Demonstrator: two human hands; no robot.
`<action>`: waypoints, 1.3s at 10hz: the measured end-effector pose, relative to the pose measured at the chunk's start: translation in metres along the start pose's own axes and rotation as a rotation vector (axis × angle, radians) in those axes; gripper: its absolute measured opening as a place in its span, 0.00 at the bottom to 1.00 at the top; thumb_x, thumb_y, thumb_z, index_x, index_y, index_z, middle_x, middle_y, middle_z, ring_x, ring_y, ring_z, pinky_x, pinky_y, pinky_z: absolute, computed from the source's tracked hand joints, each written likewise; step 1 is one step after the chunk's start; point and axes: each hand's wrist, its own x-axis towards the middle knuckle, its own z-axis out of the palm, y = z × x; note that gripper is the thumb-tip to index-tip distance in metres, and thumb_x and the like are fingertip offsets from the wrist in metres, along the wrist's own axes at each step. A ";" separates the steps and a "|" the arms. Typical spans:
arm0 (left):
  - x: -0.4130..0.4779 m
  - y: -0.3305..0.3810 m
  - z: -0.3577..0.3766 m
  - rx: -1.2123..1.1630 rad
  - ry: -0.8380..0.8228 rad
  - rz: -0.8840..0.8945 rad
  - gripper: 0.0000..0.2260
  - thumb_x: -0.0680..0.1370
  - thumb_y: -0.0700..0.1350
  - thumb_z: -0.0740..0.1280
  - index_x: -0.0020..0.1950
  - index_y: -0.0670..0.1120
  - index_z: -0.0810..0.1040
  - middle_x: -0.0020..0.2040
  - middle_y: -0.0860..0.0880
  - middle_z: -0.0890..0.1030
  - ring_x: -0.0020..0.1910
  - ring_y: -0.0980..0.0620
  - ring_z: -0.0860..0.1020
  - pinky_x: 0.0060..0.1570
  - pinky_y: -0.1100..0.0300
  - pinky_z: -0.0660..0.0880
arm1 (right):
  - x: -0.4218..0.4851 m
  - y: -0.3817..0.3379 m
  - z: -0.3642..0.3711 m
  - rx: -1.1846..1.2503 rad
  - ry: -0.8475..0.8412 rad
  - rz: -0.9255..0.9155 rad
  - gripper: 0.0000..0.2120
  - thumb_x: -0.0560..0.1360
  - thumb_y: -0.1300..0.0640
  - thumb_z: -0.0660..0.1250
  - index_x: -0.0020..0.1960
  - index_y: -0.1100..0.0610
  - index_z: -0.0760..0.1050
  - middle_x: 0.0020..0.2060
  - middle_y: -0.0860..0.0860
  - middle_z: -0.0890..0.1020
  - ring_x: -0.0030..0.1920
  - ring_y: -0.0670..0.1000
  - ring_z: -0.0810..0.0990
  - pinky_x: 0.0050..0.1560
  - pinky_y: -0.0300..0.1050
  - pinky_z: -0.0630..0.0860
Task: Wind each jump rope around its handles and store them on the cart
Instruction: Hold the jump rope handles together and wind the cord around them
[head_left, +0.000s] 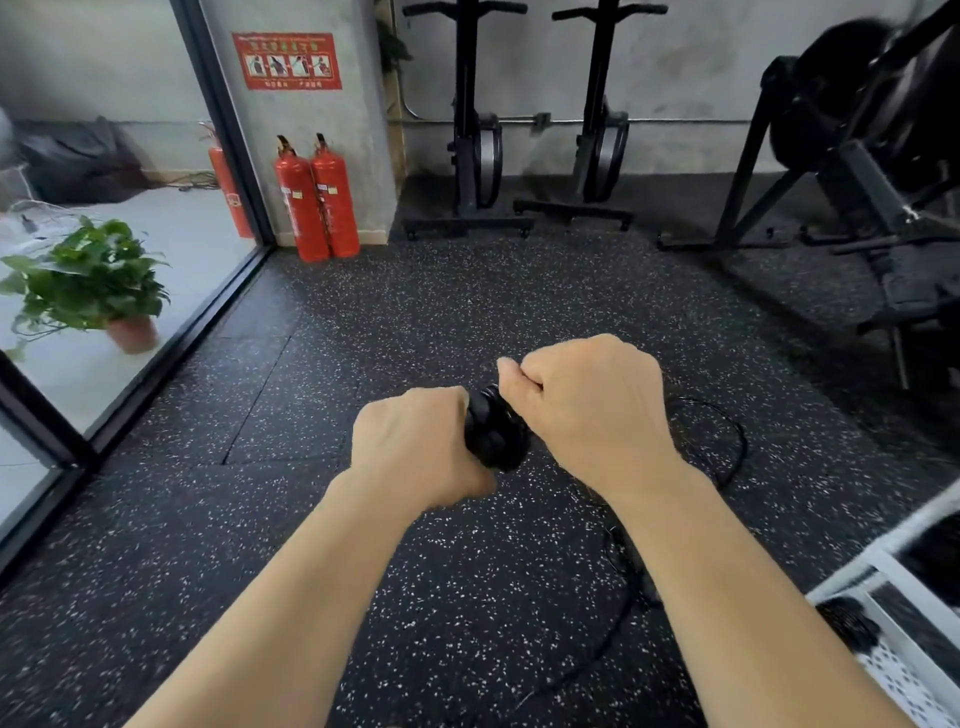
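The jump rope is in front of me above the floor, its black handles part-wound. My left hand grips them and my right hand is clenched, pinching cord at the bundle's top. It looks light, the cord thin, limp and likely springy, so I should hold the handles firmly. The slack trails over the speckled rubber floor toward the white cart, lower right. Fire extinguishers stand by the far wall.

speckled rubber floor, concrete wall, glass partition
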 end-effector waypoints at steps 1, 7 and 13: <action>-0.004 0.005 0.002 0.144 -0.001 0.189 0.17 0.67 0.56 0.70 0.51 0.56 0.69 0.33 0.54 0.72 0.30 0.54 0.69 0.30 0.60 0.63 | 0.005 0.012 0.000 -0.076 -0.121 -0.015 0.29 0.78 0.47 0.61 0.24 0.55 0.53 0.21 0.47 0.58 0.28 0.52 0.63 0.28 0.40 0.50; -0.012 0.008 0.001 0.013 0.080 0.549 0.15 0.66 0.51 0.68 0.39 0.56 0.61 0.36 0.56 0.72 0.41 0.57 0.74 0.71 0.49 0.52 | -0.001 0.046 0.008 0.667 -0.378 0.357 0.28 0.77 0.48 0.67 0.27 0.67 0.66 0.22 0.51 0.62 0.24 0.49 0.59 0.31 0.42 0.60; -0.019 0.001 0.007 -0.572 0.038 0.360 0.22 0.59 0.53 0.68 0.53 0.60 0.72 0.39 0.60 0.78 0.37 0.59 0.76 0.38 0.63 0.73 | -0.010 0.044 0.034 1.198 -0.585 0.948 0.13 0.81 0.62 0.58 0.38 0.56 0.71 0.22 0.44 0.77 0.33 0.49 0.73 0.38 0.44 0.71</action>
